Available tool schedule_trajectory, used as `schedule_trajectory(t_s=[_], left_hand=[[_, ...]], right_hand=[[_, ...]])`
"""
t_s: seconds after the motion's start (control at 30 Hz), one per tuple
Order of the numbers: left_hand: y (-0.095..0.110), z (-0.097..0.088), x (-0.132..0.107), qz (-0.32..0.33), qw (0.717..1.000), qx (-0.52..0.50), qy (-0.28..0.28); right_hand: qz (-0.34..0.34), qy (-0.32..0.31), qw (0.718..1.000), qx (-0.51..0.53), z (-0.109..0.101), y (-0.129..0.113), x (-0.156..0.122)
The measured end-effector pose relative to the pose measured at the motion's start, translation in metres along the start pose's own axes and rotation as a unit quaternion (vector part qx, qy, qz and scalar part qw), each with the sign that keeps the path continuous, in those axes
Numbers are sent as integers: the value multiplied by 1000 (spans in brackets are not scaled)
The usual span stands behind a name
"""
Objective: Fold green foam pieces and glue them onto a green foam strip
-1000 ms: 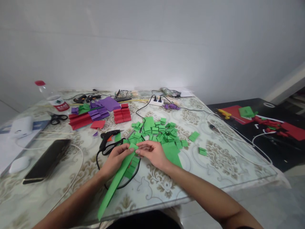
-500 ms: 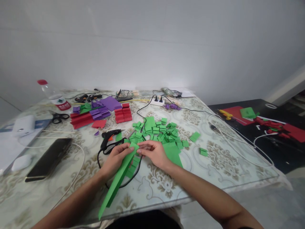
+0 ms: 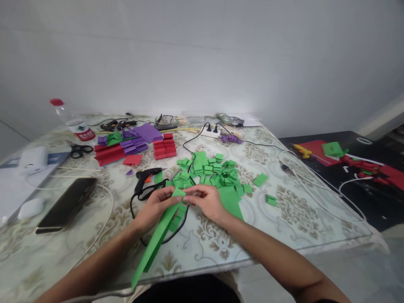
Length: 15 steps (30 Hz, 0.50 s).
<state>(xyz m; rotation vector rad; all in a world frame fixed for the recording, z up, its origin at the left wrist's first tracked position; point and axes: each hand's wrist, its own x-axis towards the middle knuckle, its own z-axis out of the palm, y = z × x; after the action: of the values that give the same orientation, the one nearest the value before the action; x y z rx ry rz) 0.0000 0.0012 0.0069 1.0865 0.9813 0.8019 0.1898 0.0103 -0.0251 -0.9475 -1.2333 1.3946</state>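
A long folded strip of green paper (image 3: pixel 159 231) slants from between my hands down toward the table's front edge. My left hand (image 3: pixel 154 209) is closed around its upper part, thumb on top. At the strip's top end, my right hand (image 3: pixel 205 201) pinches the paper between thumb and fingers. Just beyond my hands lies a heap of small folded green paper pieces (image 3: pixel 217 170). A larger green sheet (image 3: pixel 231 201) rests partly behind my right hand. Left of the heap is a black glue gun (image 3: pixel 145 176), its cable looping around under my hands.
A phone (image 3: pixel 67 205), scissors (image 3: pixel 78 149) and a water bottle (image 3: pixel 78 126) are on the left. Red folded paper (image 3: pixel 164 147) and purple paper (image 3: pixel 134 146) lie farther back. A white power strip (image 3: pixel 211 131) sits near the wall. A yellow glue gun (image 3: pixel 302 150) lies on the black surface at right.
The view has shifted slightly. Both hands stay together at the top end of the green strip, with my right fingers pressing a little closer to it.
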Motion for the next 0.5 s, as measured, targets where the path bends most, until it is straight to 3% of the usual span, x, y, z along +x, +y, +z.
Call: schedule_trajectory(t_s=[0.5], left_hand=[[-3, -5, 3, 0, 1000, 13, -8]], right_hand=[[-7, -4, 1000, -23, 0, 0, -2]])
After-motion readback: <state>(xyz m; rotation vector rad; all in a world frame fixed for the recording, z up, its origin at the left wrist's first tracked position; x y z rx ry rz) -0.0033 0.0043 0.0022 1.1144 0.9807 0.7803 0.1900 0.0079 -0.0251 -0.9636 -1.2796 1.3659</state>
